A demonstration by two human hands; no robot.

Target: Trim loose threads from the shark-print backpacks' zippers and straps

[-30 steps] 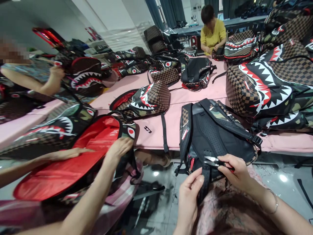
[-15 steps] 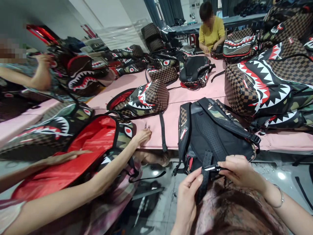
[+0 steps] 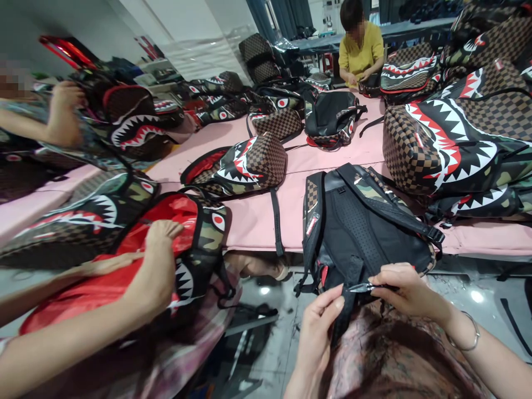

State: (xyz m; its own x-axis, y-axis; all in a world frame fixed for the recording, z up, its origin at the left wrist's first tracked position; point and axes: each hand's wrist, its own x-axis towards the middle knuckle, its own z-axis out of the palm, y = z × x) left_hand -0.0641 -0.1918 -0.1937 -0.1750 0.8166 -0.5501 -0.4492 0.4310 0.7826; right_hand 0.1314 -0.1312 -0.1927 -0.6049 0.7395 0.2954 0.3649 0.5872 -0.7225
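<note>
A black backpack (image 3: 361, 221) lies back panel up at the table edge, its straps toward me. My left hand (image 3: 318, 327) pinches a black webbing strap (image 3: 344, 316) that hangs from the backpack's lower end. In my right hand (image 3: 409, 291) is a small pair of thread snips (image 3: 361, 287), held with the blades pointing left. The blade tips reach the strap right beside my left fingertips. Whether the blades touch a thread is too small to tell.
On the pink table (image 3: 249, 224) lies a checkered shark-mouth backpack (image 3: 249, 166); more are piled at the right (image 3: 449, 144). Close on my left, a co-worker's arm (image 3: 145, 288) reaches into a red-lined open bag (image 3: 87, 288). Across the table sits a person in yellow (image 3: 361, 52).
The co-worker's hand on my left has moved from the table surface back into the red-lined bag. My snips have shifted slightly at the strap; both my hands keep their hold.
</note>
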